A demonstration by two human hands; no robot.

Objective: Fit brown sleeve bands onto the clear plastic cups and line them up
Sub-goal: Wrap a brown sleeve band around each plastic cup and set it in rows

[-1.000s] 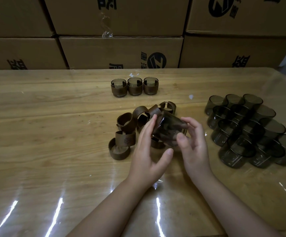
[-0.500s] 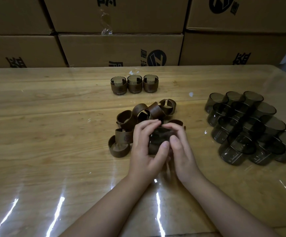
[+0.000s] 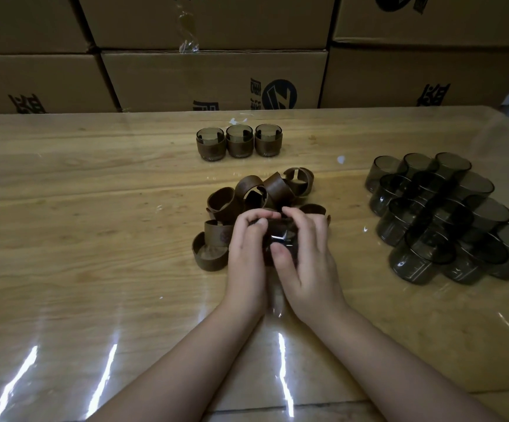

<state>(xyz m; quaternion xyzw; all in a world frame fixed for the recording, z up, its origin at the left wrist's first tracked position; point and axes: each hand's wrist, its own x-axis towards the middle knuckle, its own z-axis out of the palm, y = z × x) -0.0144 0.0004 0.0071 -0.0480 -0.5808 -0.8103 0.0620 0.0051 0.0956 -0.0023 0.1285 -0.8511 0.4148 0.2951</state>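
**Hands clamped round one cup, band being seated**

Both hands grip a single cup (image 3: 280, 236) at the centre of the frame. My left hand (image 3: 247, 248) curls its fingers over the rim from the left. My right hand (image 3: 308, 254) wraps the cup from the right, thumb pressed on the near wall. A second ago I held this cup higher and tilted, with my fingers spread; since then I have brought it down close to the surface (image 3: 94, 239) and closed in on it. I take that as the push that seats a band, though my fingers hide how far on it sits. Loose bands (image 3: 265, 193) lie heaped just behind and left of my hands. Three sleeved cups (image 3: 240, 141) stand in a touching row at upper centre; this one would be the fourth. Bare cups (image 3: 445, 220) crowd the right side, so most of the work remains. Cardboard boxes (image 3: 216, 74) fill the top.
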